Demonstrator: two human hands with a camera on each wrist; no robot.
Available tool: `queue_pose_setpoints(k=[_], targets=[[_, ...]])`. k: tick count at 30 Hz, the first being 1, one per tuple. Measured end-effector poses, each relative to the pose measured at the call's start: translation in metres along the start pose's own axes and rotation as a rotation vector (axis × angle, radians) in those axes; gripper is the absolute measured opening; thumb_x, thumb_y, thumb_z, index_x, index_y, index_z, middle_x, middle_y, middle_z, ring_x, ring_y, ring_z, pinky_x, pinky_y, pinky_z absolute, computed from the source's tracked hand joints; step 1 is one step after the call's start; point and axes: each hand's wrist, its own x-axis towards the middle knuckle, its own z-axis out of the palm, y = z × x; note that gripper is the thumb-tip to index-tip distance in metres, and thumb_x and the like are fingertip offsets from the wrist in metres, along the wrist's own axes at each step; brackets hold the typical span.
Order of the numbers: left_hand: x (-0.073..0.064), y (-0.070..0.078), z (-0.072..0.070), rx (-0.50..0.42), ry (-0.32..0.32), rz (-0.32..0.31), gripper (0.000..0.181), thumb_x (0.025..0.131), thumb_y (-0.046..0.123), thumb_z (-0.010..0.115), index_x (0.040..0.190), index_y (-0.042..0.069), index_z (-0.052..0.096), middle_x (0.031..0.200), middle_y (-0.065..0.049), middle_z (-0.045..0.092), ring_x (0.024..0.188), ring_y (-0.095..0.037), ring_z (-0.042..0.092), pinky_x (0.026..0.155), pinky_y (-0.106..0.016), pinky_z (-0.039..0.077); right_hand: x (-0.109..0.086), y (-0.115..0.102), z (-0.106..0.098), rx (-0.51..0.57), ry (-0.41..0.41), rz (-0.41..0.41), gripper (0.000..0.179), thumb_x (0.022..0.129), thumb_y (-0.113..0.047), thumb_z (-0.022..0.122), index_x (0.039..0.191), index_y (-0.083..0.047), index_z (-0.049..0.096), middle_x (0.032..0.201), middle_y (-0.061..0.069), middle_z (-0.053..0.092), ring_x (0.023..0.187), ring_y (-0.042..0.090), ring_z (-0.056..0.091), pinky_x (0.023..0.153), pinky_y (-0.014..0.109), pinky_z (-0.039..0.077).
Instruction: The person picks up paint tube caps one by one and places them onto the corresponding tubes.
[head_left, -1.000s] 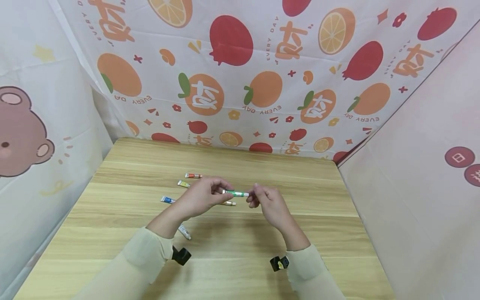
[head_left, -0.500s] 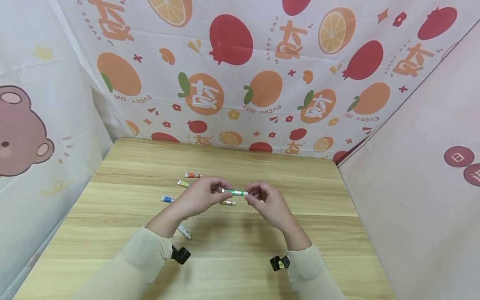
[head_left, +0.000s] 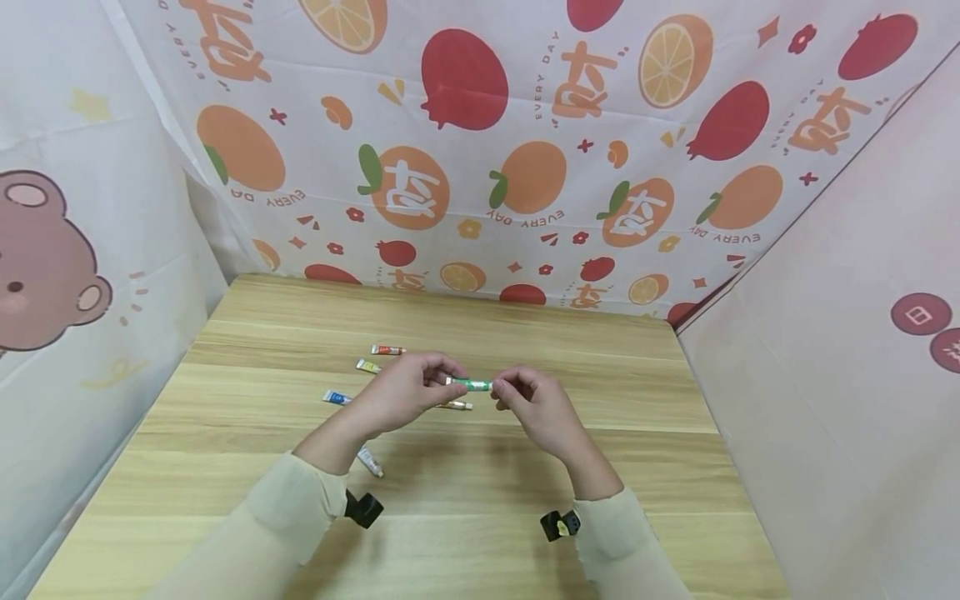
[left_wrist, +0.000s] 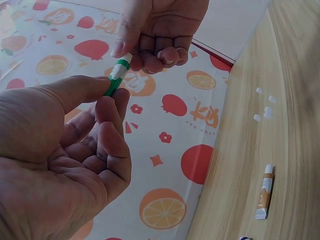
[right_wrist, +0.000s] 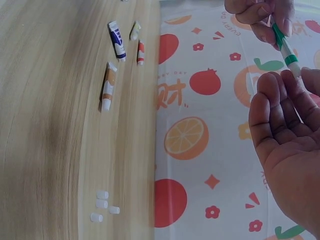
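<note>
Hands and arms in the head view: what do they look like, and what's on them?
The left hand and right hand are bare, without gloves. The left sleeve and right sleeve are pale cream. A small black device shows beside the left cuff; another, with a yellowish patch, beside the right.

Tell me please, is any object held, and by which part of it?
A green tube: the left hand pinches it near its tail, the right hand at its white tip.
</note>
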Motion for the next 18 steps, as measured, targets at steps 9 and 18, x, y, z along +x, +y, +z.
queue_pose_setpoints(k=[9,18], targets=[[0.0009,-0.0002,-0.0001,0.009,0.005,-0.008,0.023,0.104,0.03,0.075,0.118,0.013,0.077,0.093,-0.002,0.075,0.084,-0.019,0.067,0.067,-0.029,0.051,0.0008,-0.0017,0.0005,0.023,0.034,0.063,0.029,0.115,-0.025,0.055,0.116,-0.004,0.075,0.104,0.012,0.075,0.093,0.017,0.074,0.09,0.032,0.064],[0.0017,-0.0011,-0.0005,0.004,0.003,-0.012,0.022,0.104,0.03,0.075,0.118,0.013,0.077,0.094,-0.002,0.074,0.086,-0.023,0.067,0.066,-0.028,0.05,-0.0004,-0.0008,-0.0047,0.09,0.018,0.023,0.024,0.107,-0.019,0.07,0.129,-0.01,0.069,0.107,0.012,0.072,0.093,0.017,0.07,0.083,0.026,0.06]])
